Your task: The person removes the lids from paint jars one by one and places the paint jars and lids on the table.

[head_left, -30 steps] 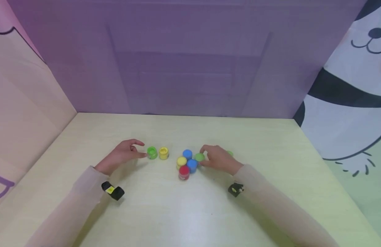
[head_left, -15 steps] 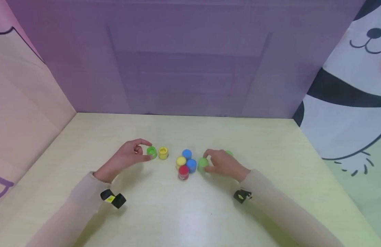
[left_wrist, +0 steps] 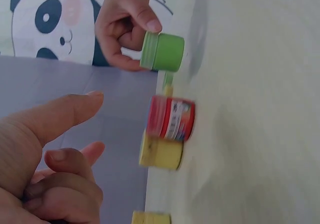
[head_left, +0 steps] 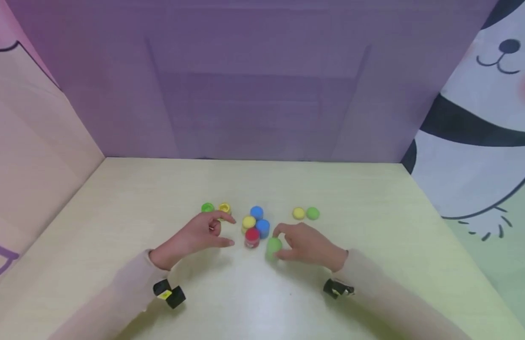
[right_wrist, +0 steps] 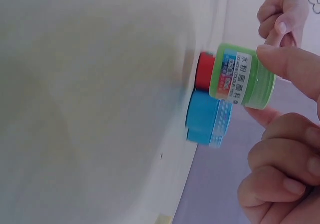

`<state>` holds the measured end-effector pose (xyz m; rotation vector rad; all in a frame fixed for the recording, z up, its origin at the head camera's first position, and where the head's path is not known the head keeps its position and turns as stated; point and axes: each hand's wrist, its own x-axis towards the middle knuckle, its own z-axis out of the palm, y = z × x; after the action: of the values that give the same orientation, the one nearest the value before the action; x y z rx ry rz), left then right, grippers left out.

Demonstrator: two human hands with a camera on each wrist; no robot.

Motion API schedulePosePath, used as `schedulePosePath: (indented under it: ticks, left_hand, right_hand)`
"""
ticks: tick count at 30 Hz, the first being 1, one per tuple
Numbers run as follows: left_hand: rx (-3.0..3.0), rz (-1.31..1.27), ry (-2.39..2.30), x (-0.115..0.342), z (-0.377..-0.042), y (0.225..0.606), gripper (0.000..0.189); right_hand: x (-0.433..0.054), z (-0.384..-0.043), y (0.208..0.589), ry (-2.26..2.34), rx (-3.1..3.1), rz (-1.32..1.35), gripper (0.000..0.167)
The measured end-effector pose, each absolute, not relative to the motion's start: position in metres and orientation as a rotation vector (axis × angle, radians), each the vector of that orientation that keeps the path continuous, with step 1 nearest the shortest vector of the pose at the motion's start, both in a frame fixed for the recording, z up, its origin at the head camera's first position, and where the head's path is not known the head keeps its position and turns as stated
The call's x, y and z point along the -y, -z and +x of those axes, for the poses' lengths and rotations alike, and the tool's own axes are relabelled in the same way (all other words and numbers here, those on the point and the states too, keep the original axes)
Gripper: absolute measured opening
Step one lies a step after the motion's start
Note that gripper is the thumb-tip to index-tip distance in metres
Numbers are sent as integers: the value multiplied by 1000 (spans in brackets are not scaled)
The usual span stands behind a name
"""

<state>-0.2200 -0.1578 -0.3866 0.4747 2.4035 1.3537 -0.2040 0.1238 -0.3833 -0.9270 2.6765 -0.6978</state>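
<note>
My right hand (head_left: pixel 311 245) pinches a light green paint jar (right_wrist: pixel 240 77) between thumb and index finger, by its lid end. In the left wrist view the jar's base sits close over the table. My left hand (head_left: pixel 194 236) holds nothing; its thumb and index finger are spread apart, pointing toward the jars. Between the hands a cluster stands on the table: a red paint jar (head_left: pixel 252 237), a yellow jar (head_left: pixel 248 223) and two blue jars, one in front (head_left: pixel 263 228) and one behind (head_left: pixel 256 212).
Behind my left hand are a green jar (head_left: pixel 207 208) and a yellow jar (head_left: pixel 224 208) with hollow-looking tops, partly hidden. A small yellow round cap (head_left: pixel 298 213) and a green one (head_left: pixel 313 213) lie behind my right hand. A purple panel (head_left: pixel 262 118) borders the table's back edge.
My right hand has taken the green jar out of the cluster and brought it nearer, in front of the blue jars. My left hand reached to the hollow-topped green jar, then came away rightward and nearer.
</note>
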Motion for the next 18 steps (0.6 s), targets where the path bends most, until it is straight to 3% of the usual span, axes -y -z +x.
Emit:
schedulePosePath:
  ticks: [7,18]
  left_hand:
    - [-2275,530,-1319,137,-206,393,39]
    - [-2081,532,-1339,116,-193,409,44]
  right_hand:
    - [-116,-191,383,655,-2627,-1016,31]
    - [-106,-175,386,621,-2563,-1019,32]
